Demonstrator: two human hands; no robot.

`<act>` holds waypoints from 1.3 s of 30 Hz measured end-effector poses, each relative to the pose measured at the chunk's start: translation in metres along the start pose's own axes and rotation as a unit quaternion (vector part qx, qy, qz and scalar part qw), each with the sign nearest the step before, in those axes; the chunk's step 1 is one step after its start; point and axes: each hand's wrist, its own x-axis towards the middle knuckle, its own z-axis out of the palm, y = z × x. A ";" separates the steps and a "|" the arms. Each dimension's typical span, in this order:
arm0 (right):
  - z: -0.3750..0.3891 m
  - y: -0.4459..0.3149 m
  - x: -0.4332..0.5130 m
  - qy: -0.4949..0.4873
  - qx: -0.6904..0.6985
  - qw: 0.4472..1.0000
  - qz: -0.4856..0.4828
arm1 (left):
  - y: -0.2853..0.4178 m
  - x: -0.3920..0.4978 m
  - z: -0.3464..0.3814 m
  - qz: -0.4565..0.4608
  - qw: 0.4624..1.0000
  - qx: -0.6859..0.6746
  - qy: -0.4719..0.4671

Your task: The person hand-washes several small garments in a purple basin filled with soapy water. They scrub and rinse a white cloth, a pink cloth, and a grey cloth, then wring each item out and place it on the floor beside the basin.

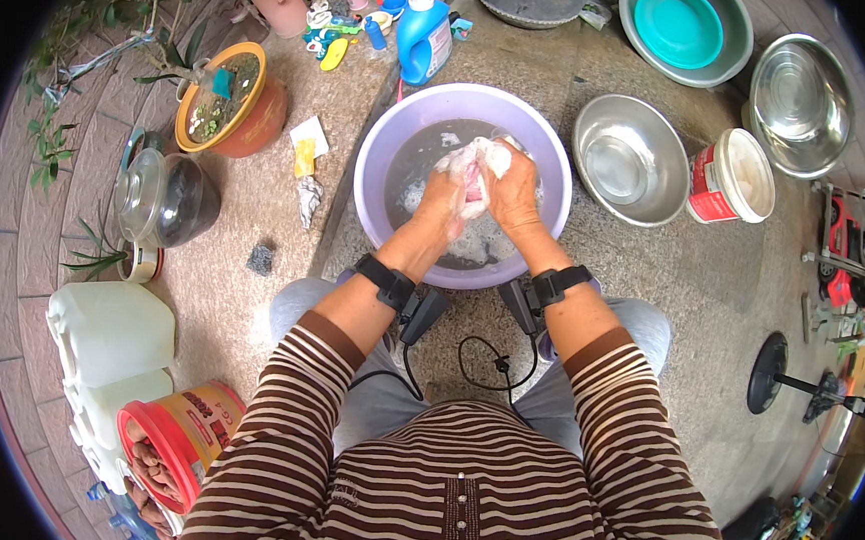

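Observation:
A lavender plastic basin stands on the ground between my knees, holding grey water with patches of foam. Above that water, my left hand and my right hand are pressed together around a wet, suds-covered cloth, mostly white with some pink showing. Both hands grip the cloth, and lather covers parts of the fingers. Much of the cloth is hidden between the palms. Each forearm wears a black strap with a small device and a cable.
A blue detergent bottle stands behind the basin. To the right are a steel bowl and a white-and-red bucket. Potted plants, a lidded jar, a pumice-like stone and plastic jerrycans stand left.

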 end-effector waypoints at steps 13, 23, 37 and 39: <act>-0.016 0.085 0.009 0.059 0.258 0.858 0.440 | -0.009 0.054 -0.062 -0.074 0.996 -0.022 0.033; -0.026 0.181 -0.040 -0.067 -0.018 0.850 0.522 | -0.094 0.103 -0.151 -0.103 0.960 -0.153 0.212; 0.020 0.295 -0.008 0.144 -0.068 0.882 0.443 | -0.192 0.129 -0.197 -0.132 0.920 -0.286 0.233; 0.033 0.308 -0.020 0.170 0.000 0.861 0.479 | -0.200 0.134 -0.194 -0.149 0.907 -0.301 0.254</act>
